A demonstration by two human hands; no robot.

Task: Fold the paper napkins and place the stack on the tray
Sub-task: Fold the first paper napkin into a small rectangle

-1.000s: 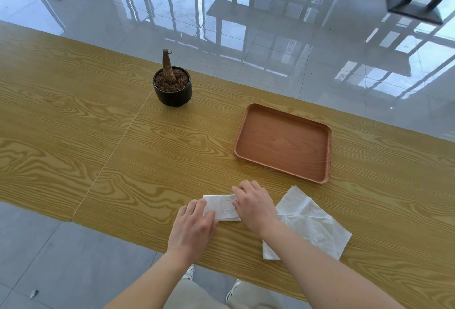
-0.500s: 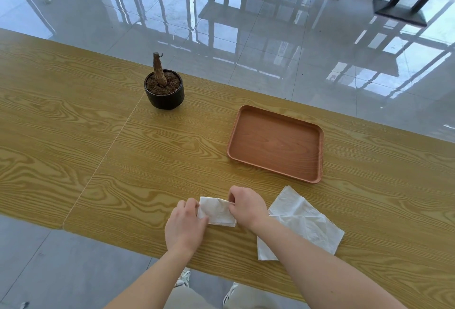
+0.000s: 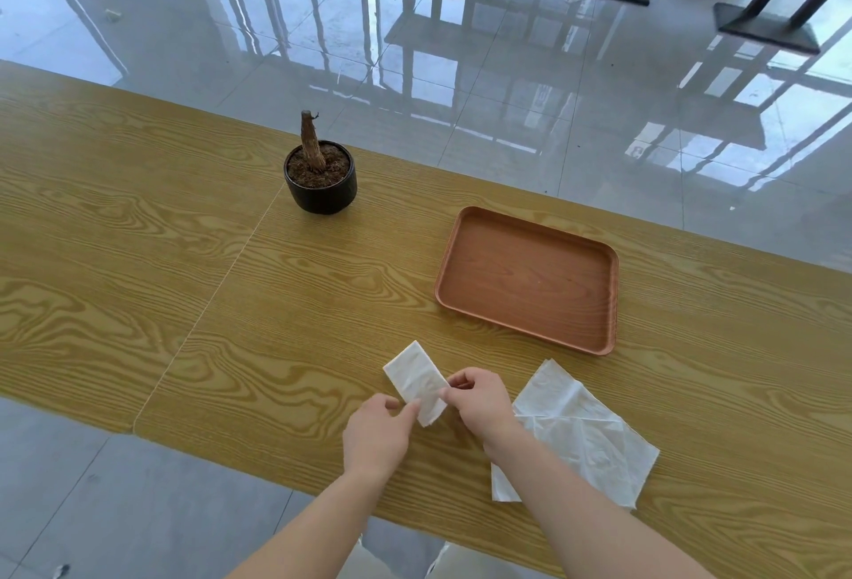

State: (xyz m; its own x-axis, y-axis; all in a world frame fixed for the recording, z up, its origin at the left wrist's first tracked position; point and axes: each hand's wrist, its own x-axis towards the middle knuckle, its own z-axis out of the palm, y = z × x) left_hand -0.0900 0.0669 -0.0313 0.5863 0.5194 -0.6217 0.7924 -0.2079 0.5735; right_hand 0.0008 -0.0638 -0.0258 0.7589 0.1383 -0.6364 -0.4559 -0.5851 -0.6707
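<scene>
A: Position of the folded napkin?

B: Near the front edge of the wooden table, folded down to a narrow white strip and lying at a slant. Pinched at its near end by the left hand, between thumb and fingertips. Pinched along its right edge by the right hand, fingers curled in. Flat on the wood or slightly raised: hard to tell.

A: And the rest of the paper?

B: Just to the right, partly hidden under the right forearm: loose unfolded napkins, spread out, creased, overlapping. Seemingly two, though not certain.

A: Anything on the tray yet?

B: Nothing. Brown, rectangular, lying beyond the hands and a little to the right, apart from all the paper.

A: Progress, then?

B: Early, by the look of it. One napkin folded or nearly so, perhaps short of a final crease. Left to do: folding the loose sheets, stacking them, moving the stack onto the tray.

A: Anything else around?

B: A small black pot holding soil and a bare stump, well left of the tray. Glossy tiled floor beyond the table.
</scene>
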